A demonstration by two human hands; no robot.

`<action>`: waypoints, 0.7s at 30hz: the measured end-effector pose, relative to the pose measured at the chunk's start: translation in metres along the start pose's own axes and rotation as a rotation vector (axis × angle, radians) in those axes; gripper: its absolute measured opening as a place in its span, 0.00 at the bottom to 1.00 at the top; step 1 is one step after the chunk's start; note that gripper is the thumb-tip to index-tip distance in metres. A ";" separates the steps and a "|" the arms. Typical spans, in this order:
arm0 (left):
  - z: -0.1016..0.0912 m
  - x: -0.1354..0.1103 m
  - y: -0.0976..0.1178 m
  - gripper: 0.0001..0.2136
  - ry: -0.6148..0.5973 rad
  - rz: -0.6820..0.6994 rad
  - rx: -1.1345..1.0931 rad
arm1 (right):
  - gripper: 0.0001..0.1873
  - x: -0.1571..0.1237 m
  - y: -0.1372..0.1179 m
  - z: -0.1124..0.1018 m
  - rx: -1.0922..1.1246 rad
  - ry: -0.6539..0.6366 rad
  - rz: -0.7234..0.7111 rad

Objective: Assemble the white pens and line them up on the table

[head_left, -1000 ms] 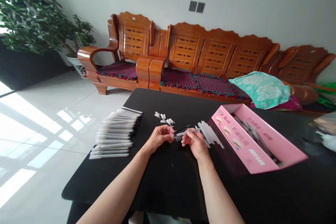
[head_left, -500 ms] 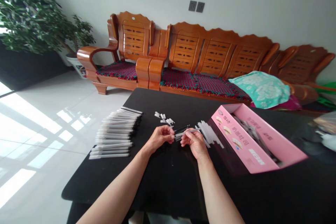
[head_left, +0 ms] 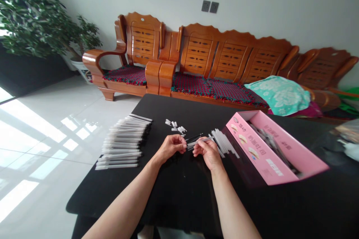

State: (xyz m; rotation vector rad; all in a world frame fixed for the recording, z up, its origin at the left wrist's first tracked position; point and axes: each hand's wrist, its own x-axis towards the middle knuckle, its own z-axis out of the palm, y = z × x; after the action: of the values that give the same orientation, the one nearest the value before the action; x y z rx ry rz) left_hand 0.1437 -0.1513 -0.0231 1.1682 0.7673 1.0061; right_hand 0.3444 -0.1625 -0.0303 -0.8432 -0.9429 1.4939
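My right hand [head_left: 208,152] pinches a thin whitish pen barrel [head_left: 207,139] that slants between the two hands. The fingers of my left hand [head_left: 172,145] are closed at the barrel's left end; the small part between them is hidden. Just behind the hands lie dark, thin pen refills [head_left: 196,136]. White pen caps [head_left: 175,125] are scattered farther back. A bunch of empty white pen barrels [head_left: 224,142] lies beside my right hand. Left of my hands, many white pens with dark ends [head_left: 123,138] lie in a long row.
A pink open box [head_left: 252,153] with dark contents stands on the black table [head_left: 174,194] at right. Beyond the table runs a wooden sofa [head_left: 199,52] with a turquoise cloth [head_left: 280,95]. A potted plant [head_left: 53,30] stands at far left; a plastic bag [head_left: 350,138] is at far right.
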 end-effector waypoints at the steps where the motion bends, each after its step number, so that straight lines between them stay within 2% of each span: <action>1: 0.000 0.000 0.000 0.17 0.000 -0.001 0.000 | 0.11 0.000 0.000 0.000 -0.001 0.002 0.001; 13: 0.001 0.001 -0.002 0.18 0.009 0.003 0.037 | 0.12 0.001 0.001 -0.001 -0.022 -0.002 0.005; 19: -0.003 -0.003 0.002 0.18 0.044 0.009 0.407 | 0.12 0.001 -0.001 0.000 -0.015 0.022 -0.009; 21: -0.002 -0.004 0.004 0.17 0.051 0.033 0.463 | 0.12 0.001 -0.001 0.001 -0.028 0.020 -0.007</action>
State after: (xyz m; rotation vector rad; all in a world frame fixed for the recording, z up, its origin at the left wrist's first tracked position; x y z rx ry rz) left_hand 0.1394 -0.1535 -0.0203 1.5585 1.0605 0.9126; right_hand 0.3440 -0.1618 -0.0295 -0.8721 -0.9529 1.4668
